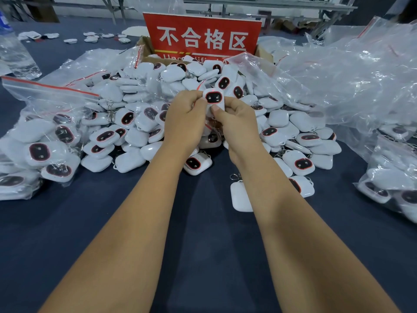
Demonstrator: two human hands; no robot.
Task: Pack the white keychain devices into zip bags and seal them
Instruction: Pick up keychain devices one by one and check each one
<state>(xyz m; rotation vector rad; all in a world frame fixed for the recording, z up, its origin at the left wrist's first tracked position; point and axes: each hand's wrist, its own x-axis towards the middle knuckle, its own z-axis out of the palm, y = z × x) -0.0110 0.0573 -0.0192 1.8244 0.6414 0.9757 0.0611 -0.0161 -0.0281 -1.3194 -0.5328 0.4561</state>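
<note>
One white keychain device (pixel 213 97) with a dark, red-rimmed oval face is held up above a big heap of the same devices (pixel 140 123). My left hand (pixel 187 119) grips its left side. My right hand (pixel 234 123) pinches its lower right part with thumb and fingers. A small red light shows at the device's top. A filled zip bag (pixel 40 141) with a red seal strip lies at the left, and another filled bag (pixel 392 177) lies at the right. Whether the held device sits in a bag is unclear.
A red sign (pixel 203 37) stands in a cardboard box behind the heap. Crumpled empty clear bags (pixel 352 77) pile up at the back right. A clear plastic bottle (pixel 15 53) stands far left. Loose devices (pixel 241 195) lie on the dark blue cloth near my right forearm.
</note>
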